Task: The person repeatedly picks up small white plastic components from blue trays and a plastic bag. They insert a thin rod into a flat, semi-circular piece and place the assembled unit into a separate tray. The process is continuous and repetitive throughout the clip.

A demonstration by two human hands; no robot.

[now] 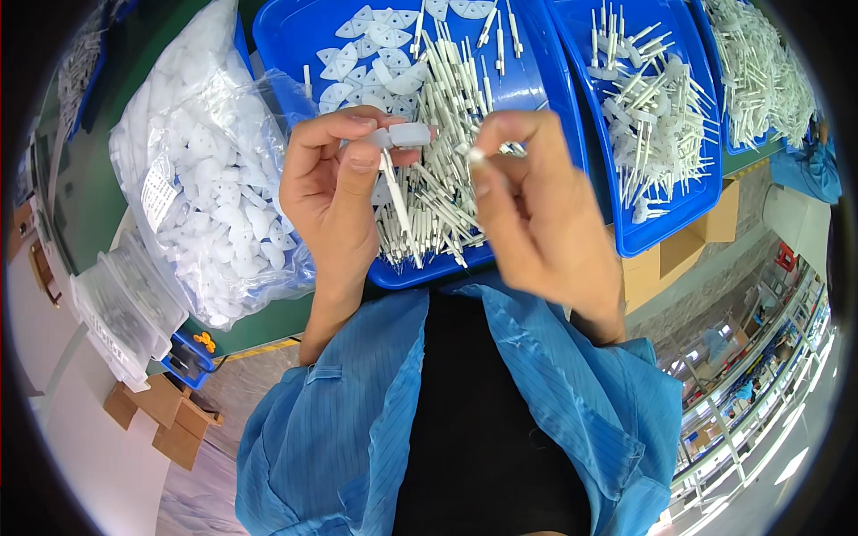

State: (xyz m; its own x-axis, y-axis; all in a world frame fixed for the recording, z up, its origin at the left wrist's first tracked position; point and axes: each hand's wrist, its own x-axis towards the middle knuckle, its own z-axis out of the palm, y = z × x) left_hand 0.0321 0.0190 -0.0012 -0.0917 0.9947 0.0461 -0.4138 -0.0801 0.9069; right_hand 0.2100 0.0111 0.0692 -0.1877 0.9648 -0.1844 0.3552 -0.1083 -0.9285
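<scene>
Rods (442,201), slim and white, lie heaped in a blue tray (532,85) beneath the two hands. The left hand (331,179) grasps a translucent white plastic piece (409,135) between thumb and fingers, above the near left part of that heap; a single white rod (398,201) slants down from beside the piece, its upper end at the grip, though I cannot tell whether the two are joined. The right hand (547,210), blurred, has thumb and forefinger pinched on a small white bit (476,154), just right of the left hand and apart from it; what the bit belongs to is too blurred to tell. Loose flat pieces (365,80), rounded-triangular and holed, lie at the far left of the same tray. A clear bag (210,192) full of similar white pieces slumps to the left, beside clear plastic containers (125,304). To the right, a second blue tray (675,228) carries rods with white pieces among them, and an open cardboard box (675,259) shows below its near edge
</scene>
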